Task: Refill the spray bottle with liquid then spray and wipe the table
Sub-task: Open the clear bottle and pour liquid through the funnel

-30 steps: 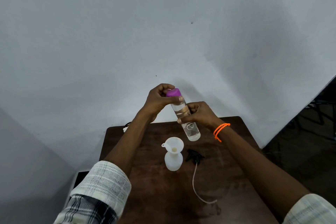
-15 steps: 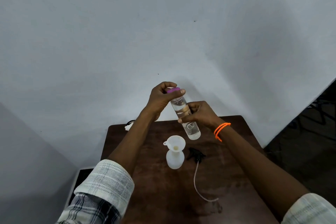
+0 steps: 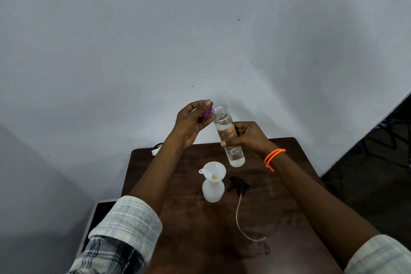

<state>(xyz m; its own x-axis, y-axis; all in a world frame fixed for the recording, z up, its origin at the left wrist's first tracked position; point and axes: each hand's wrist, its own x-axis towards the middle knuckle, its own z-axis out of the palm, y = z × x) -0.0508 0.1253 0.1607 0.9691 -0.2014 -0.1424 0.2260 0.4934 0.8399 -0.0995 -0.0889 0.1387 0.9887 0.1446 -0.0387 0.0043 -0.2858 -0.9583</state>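
My right hand (image 3: 246, 137) grips a clear bottle (image 3: 235, 155) of colourless liquid around its middle, held up above the brown table (image 3: 278, 218). Its mouth is uncovered. My left hand (image 3: 192, 121) pinches the purple cap (image 3: 208, 112) just left of the bottle's mouth. Below them the white spray bottle (image 3: 212, 191) stands upright on the table with a white funnel (image 3: 214, 171) in its neck. The black spray head (image 3: 238, 186) lies to its right, its thin tube (image 3: 241, 222) trailing toward me.
A small white and dark object (image 3: 156, 149) lies at the table's far left corner. A grey wall stands right behind the table. A dark box (image 3: 97, 213) sits on the floor at the left; dark floor lies to the right.
My left hand has lifted the purple cap off the clear bottle and moved it a little left. The right hand keeps holding the bottle in the same place.
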